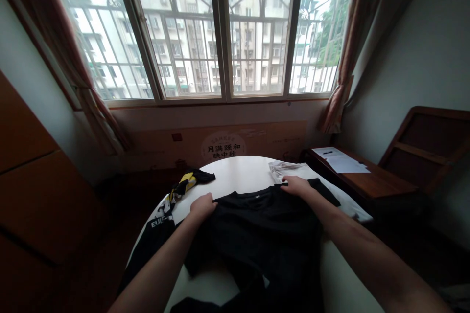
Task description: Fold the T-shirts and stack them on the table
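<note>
A black T-shirt is spread over the white round table, its neckline toward the window and its lower part bunched near me. My left hand grips the shirt at its left shoulder, fingers closed on the cloth. At the opposite shoulder, my right hand pinches the fabric, with a sleeve lying beyond it. Close to my right hand lies a crumpled white garment. Left of my left hand are a black and yellow patterned cloth and a dark garment with white lettering.
A wooden side table at the right carries sheets of paper and a dark pen-like item. Behind it leans a brown wooden panel. A printed banner hangs below the barred window. An orange-brown cabinet stands at the left.
</note>
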Demonstrator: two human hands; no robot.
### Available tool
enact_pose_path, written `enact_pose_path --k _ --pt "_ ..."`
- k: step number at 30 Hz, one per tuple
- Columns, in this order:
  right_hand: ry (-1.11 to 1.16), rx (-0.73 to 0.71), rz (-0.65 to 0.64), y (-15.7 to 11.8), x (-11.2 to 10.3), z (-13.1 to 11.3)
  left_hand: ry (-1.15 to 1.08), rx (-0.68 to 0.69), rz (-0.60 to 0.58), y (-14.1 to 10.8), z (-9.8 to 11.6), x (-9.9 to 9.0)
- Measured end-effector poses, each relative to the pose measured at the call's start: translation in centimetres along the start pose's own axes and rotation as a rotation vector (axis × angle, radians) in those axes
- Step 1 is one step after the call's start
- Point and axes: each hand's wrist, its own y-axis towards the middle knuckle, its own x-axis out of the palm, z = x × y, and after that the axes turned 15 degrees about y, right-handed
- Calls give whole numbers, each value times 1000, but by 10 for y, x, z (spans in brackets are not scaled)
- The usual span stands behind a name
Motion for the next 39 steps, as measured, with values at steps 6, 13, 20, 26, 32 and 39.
enact_pose_path --k 6,13,20,26,32,39 --pt "77 -49 -138 18 -3 21 -102 121 132 3 -22 -14" --pt "141 -67 -188 27 -1 24 -123 185 296 11 -51 -44" --pt "334 59 -113 72 -19 17 4 55 399 49 -79 -77" --pt "434 172 7 120 -7 -17 52 -88 418 110 -82 -96" --pt "375 110 109 115 4 -44 74 -116 365 125 -67 -77" --pt "374 -426 -9 -26 -1 -52 -18 262 315 42 -56 -73"
